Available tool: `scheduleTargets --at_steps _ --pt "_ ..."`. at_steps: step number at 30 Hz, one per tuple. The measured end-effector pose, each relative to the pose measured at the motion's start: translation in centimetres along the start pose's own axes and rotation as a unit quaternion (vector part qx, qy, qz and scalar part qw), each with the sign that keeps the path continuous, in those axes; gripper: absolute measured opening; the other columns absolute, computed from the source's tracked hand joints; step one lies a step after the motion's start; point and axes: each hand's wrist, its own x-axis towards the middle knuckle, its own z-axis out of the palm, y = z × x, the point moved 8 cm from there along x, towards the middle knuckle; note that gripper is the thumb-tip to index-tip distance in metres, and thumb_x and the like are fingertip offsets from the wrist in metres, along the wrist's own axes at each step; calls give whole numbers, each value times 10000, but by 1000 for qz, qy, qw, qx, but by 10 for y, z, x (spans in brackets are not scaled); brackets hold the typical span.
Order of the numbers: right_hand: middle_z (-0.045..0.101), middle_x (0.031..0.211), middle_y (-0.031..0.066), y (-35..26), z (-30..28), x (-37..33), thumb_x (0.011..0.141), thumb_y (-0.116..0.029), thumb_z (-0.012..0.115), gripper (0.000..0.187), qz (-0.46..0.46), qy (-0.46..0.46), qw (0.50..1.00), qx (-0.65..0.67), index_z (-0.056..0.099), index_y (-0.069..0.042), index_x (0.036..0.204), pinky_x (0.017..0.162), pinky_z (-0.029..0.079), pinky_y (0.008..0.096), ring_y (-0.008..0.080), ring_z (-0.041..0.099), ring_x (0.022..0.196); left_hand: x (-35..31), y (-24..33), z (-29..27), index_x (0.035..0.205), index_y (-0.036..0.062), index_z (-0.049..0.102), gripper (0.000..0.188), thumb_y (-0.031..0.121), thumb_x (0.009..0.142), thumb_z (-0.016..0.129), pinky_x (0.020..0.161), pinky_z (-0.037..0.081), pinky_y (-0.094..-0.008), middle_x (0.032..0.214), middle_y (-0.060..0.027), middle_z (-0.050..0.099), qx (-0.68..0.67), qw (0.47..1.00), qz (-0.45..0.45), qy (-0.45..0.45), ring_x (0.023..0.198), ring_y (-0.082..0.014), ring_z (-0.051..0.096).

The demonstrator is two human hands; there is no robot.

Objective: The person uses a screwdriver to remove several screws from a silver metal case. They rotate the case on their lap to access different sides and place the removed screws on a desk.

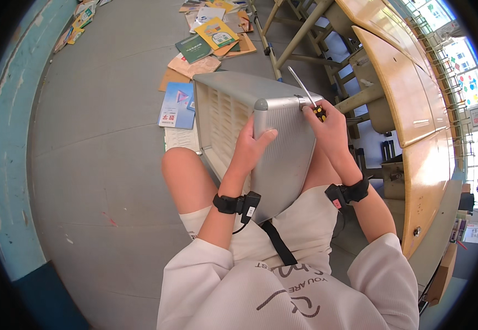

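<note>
Left hand [252,147] is gripping the silver case [283,165], thumb on its ribbed side, other fingers mostly hiding from me. Right hand [329,126] is grasping a yellow-black screwdriver [319,113], fingers curling round the handle, shaft slanting up near the latch [302,102]. Case is resting between the thighs [186,176]. Shirt [288,294] is bearing dark lettering; floor [112,165] books [217,34] are showing printed covers; wristbands [251,206] are carrying small labels.
</note>
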Motion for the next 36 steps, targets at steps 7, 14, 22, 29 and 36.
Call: scheduleTargets --at_steps 7,14,22,29,36 --pt "628 701 101 4 7 -4 851 -239 688 264 17 25 999 17 653 10 932 625 470 310 181 566 607 0 -7 -5 1320 -1 492 506 171 873 652 943 461 -315 1192 -85 606 -12 1000 -1 0 1076 -159 578" --pt "675 750 151 -7 3 -5 849 -276 672 277 12 60 994 -92 659 -8 918 681 503 377 332 663 729 1 -1 0 1331 -7 484 507 159 878 639 956 450 -316 1198 -89 602 17 1000 4 -3 1081 -159 569" --pt "664 728 146 5 3 -5 850 -261 680 285 32 63 997 -27 659 11 933 669 497 346 275 657 687 1 4 6 1322 -10 491 505 167 873 640 964 439 -318 1195 -90 601 -7 1000 1 -21 1082 -159 565" --pt "647 722 144 10 7 -8 854 -227 671 269 43 67 997 1 639 27 938 653 485 322 229 619 641 3 1 6 1316 -13 493 500 170 877 646 957 441 -311 1186 -84 602 1 1000 11 -15 1070 -154 566" --pt "642 792 183 -25 -24 -6 858 -162 640 228 -58 -32 997 -42 607 11 1002 692 498 348 344 616 700 -2 -8 -13 1309 -4 511 469 140 882 642 957 453 -323 1180 -83 611 13 1000 -13 15 1080 -164 571"
